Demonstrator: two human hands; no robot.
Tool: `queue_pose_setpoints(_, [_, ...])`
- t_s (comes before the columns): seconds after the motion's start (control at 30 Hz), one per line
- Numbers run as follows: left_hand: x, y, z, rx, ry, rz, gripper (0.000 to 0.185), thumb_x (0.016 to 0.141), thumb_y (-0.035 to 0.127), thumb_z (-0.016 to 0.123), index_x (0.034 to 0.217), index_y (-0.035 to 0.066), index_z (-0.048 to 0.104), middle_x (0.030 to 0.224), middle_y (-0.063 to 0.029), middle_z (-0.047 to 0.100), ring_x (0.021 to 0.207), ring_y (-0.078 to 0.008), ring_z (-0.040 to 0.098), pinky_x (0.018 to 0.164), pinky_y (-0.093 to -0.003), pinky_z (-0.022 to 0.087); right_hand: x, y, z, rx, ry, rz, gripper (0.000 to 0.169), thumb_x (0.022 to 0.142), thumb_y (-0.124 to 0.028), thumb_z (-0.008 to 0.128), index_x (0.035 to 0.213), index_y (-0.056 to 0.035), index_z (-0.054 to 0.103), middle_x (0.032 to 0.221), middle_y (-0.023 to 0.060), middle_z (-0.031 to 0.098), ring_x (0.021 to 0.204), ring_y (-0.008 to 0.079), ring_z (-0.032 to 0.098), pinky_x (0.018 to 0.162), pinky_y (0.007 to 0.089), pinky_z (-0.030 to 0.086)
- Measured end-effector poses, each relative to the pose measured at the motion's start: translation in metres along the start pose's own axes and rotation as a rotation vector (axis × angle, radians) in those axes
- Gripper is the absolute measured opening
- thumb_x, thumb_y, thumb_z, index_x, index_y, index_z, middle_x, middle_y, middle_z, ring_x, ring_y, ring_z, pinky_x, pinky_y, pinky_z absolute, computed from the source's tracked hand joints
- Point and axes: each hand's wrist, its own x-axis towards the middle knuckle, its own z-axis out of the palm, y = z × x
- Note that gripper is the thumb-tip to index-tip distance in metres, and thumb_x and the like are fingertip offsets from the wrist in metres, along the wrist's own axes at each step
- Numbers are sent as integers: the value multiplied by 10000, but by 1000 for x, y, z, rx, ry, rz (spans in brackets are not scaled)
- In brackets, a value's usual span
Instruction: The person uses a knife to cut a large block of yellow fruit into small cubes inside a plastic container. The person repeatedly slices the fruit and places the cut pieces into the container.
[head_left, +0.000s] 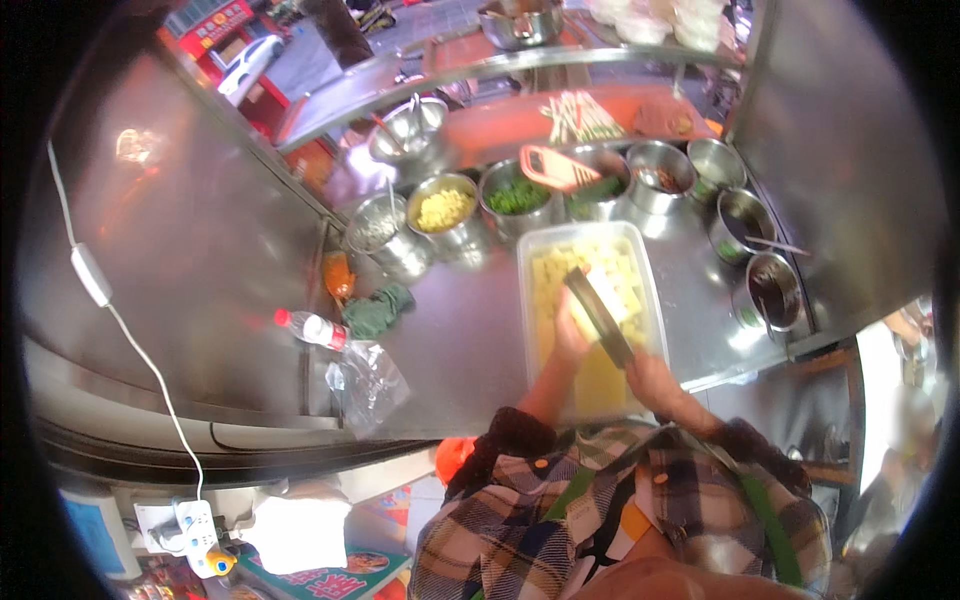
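Observation:
A clear plastic tub (525, 300) holds pale yellow cubes (555, 259) in yellowish liquid. Over it, my left hand (571, 334) supports a pale block (616, 289), overexposed and possibly tofu. My right hand (651, 382) grips a knife (600, 319) by its handle end. The broad dark blade slants across the block and hides part of it. Whether the blade is cutting in or only lying against the block, I cannot tell. Both hands are above the tub's near half.
Behind the tub stand steel pots with chopped yellow bits (444, 210), chopped greens (517, 196) and a pink slicer (559, 169). Dark sauce pots (772, 289) line the right. At left lie a bottle (311, 328), a green cloth (379, 311) and a plastic bag (367, 386).

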Motion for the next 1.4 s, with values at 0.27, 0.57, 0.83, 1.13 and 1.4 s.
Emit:
queue_pose_setpoints(0.27, [4,6,3,51,7,-35,522,940,427,309,1364,123,289,1367,-187,351,1207,-372,400,962,-573,340,-9,5,13,74,82,-40,238,835,-69,508,1017,66,436,590,256,539,545,438,538,503,505,418])
queue_pose_setpoints(0.57, [6,12,0,-90,135,-155,634,898,557,345,1245,32,419,1203,-162,518,1094,-326,517,923,-536,406,7,16,-35,70,307,-305,286,790,-41,570,1071,-27,517,567,112,562,464,231,592,433,307,485])
queue_pose_setpoints(0.83, [-2,16,16,-226,29,-327,862,840,689,141,1361,13,263,1383,-259,289,1200,-460,374,933,-644,307,42,30,-133,-207,-59,-339,295,761,-96,621,1054,-118,632,865,120,652,685,299,618,594,346,506])
queue_pose_setpoints(1.13, [-4,13,23,-244,-58,-388,816,872,638,178,1395,11,185,1397,-252,265,1233,-423,355,945,-605,327,63,32,-153,-442,-223,-414,371,690,-88,625,1054,-154,634,817,88,649,685,284,608,590,363,492])
queue_pose_setpoints(1.4, [-5,13,33,-307,12,-446,774,873,616,230,1365,20,279,1389,-230,306,1243,-392,357,944,-618,322,66,37,-149,-431,-195,-443,326,699,-72,614,1015,-146,643,802,76,646,675,271,611,570,359,490])
